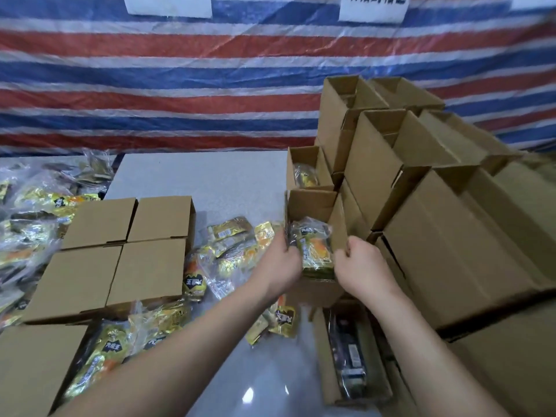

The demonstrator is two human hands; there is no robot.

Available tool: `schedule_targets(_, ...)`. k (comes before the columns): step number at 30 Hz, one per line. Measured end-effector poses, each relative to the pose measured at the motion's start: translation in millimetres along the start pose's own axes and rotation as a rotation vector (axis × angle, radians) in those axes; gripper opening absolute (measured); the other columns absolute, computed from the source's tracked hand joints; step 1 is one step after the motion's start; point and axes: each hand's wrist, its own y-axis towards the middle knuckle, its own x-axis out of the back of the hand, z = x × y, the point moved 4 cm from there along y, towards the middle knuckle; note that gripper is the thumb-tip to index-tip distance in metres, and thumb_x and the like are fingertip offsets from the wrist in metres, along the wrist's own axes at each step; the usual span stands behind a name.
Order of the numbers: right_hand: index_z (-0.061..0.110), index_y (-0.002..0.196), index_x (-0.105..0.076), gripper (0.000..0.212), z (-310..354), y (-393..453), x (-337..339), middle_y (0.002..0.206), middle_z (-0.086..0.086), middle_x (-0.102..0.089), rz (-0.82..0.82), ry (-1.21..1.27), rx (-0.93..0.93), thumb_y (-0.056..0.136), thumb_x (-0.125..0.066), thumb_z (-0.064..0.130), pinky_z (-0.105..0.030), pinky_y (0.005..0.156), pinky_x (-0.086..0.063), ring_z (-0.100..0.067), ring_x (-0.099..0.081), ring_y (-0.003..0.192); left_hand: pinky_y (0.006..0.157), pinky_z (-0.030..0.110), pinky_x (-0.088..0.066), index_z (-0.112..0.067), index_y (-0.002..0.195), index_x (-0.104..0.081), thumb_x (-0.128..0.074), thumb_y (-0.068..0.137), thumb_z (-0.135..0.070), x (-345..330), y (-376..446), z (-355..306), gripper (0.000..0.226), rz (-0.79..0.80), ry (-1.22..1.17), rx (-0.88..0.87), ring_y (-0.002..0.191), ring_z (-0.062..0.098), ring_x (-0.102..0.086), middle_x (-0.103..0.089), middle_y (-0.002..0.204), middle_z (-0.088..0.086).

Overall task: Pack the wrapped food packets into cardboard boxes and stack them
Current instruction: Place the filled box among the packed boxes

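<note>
Both hands on it: left hand and right hand grip a crinkly, glossy foil packet standing in the open brown corrugated box; its lower half sits hidden behind knuckles.

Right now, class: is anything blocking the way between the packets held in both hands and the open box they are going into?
Nothing visible blocks them. The left hand and right hand hold the packets at the mouth of the open box, partly inside it; its flaps stand open.
</note>
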Motion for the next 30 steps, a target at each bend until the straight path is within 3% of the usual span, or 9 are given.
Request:
schedule_targets(1,0.018,0.079,-0.047,0.02,-1,6,7,0.087,-0.005,-0.057,-0.02,0.043,-0.018,0.098,-0.043,0.02,-0.033,0.062,-0.042,-0.027,-0.053,0.082,0.097,0.04,-0.049,-0.019,0.147,-0.035,-0.034,0.095,-0.009,-6,8,-6,0.053,0.011,-0.003,-0.003,0.119,0.028,-0.055,-0.053,0.138,0.01)
schedule_targets(3,0.01,0.106,-0.058,0.019,-4,14,15,0.108,-0.013,-0.062,-0.065,0.119,-0.053,0.097,-0.043,0.016,-0.04,0.081,-0.05,-0.034,-0.058,0.099,0.086,0.034,-0.053,-0.018,0.15,-0.032,-0.034,0.096,-0.01,-18,23,-13,0.054,0.022,-0.021,0.013,0.114,0.025,-0.056,-0.052,0.14,0.01)
schedule_targets(7,0.011,0.138,-0.049,0.042,-9,25,18,0.133,-0.016,-0.058,-0.099,0.177,-0.09,0.096,-0.043,0.012,-0.039,0.096,-0.045,-0.037,-0.054,0.123,0.06,0.028,-0.046,-0.018,0.145,-0.034,-0.036,0.096,-0.01,-37,46,-17,0.05,0.056,-0.082,0.075,0.092,0.022,-0.059,-0.058,0.127,0.012)
schedule_targets(9,0.013,0.15,-0.037,0.053,-15,29,17,0.144,-0.014,-0.051,-0.095,0.218,-0.116,0.098,-0.044,0.012,-0.037,0.103,-0.041,-0.034,-0.048,0.131,0.058,0.027,-0.042,-0.017,0.14,-0.039,-0.036,0.095,-0.01,-43,53,-18,0.045,0.056,-0.085,0.088,0.091,0.025,-0.058,-0.059,0.122,0.013)
schedule_targets(15,0.016,0.153,-0.035,0.056,-30,33,7,0.15,-0.01,-0.046,-0.143,0.311,-0.152,0.099,-0.044,0.005,-0.032,0.104,-0.039,-0.029,-0.046,0.135,0.056,0.026,-0.041,-0.018,0.143,-0.034,-0.029,0.097,-0.012,-53,59,-12,0.046,0.072,-0.063,0.121,0.081,0.019,-0.054,-0.057,0.116,0.007)
schedule_targets(19,0.015,0.152,-0.038,0.052,-38,35,-1,0.149,-0.009,-0.047,-0.175,0.349,-0.166,0.101,-0.042,0.004,-0.027,0.103,-0.038,-0.027,-0.046,0.136,0.062,0.029,-0.043,-0.016,0.148,-0.028,-0.028,0.098,-0.012,-59,61,-5,0.05,0.066,-0.052,0.142,0.09,0.02,-0.055,-0.054,0.122,0.007)
schedule_targets(23,0.016,0.151,-0.039,0.05,-43,36,-8,0.149,-0.008,-0.048,-0.189,0.386,-0.162,0.103,-0.04,0.005,-0.026,0.102,-0.038,-0.025,-0.046,0.136,0.064,0.029,-0.046,-0.018,0.147,-0.03,-0.029,0.099,-0.012,-64,63,2,0.048,0.051,-0.074,0.139,0.085,0.014,-0.054,-0.054,0.104,-0.006)
schedule_targets(26,0.016,0.152,-0.038,0.049,-44,39,-11,0.15,-0.008,-0.047,-0.187,0.39,-0.161,0.104,-0.04,0.007,-0.029,0.105,-0.037,-0.025,-0.045,0.137,0.064,0.029,-0.046,-0.015,0.148,-0.028,-0.03,0.099,-0.012,-63,66,3,0.049,0.048,-0.054,0.132,0.087,0.016,-0.056,-0.055,0.116,0.004)
schedule_targets(30,0.017,0.153,-0.034,0.049,-44,40,-14,0.151,-0.007,-0.046,-0.158,0.384,-0.133,0.105,-0.042,0.016,-0.03,0.107,-0.037,-0.024,-0.043,0.138,0.066,0.032,-0.049,-0.014,0.148,-0.029,-0.032,0.098,-0.013,-62,71,6,0.05,0.055,-0.035,0.133,0.088,0.021,-0.058,-0.058,0.111,0.006)
